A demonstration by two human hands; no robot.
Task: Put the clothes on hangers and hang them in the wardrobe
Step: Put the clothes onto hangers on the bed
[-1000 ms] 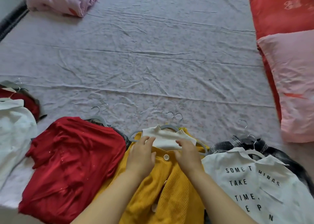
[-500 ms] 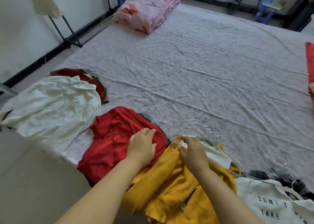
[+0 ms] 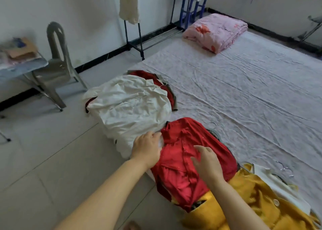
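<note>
Head view: red garment [image 3: 183, 160] lies at the bed's [image 3: 244, 90] near edge, hanger [image 3: 216, 133] at its far end. Right grip [image 3: 207, 161] rests spread on it; left grip [image 3: 146, 147] touches its left edge, finger hold unclear. A careless tug could drag it off the hanger onto the floor [image 3: 52, 160].

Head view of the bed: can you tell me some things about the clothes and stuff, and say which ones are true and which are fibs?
1. The right hand lies on the red top. True.
2. The yellow cardigan hangs on a rack. False: it lies on the bed, next to the red top.
3. A folded pink floral quilt sits at the bed's far end. True.
4. The white shirt lies on the quilt. False: it lies at the bed's near edge, beside the red top.
5. A metal chair stands on the floor. True.
</note>
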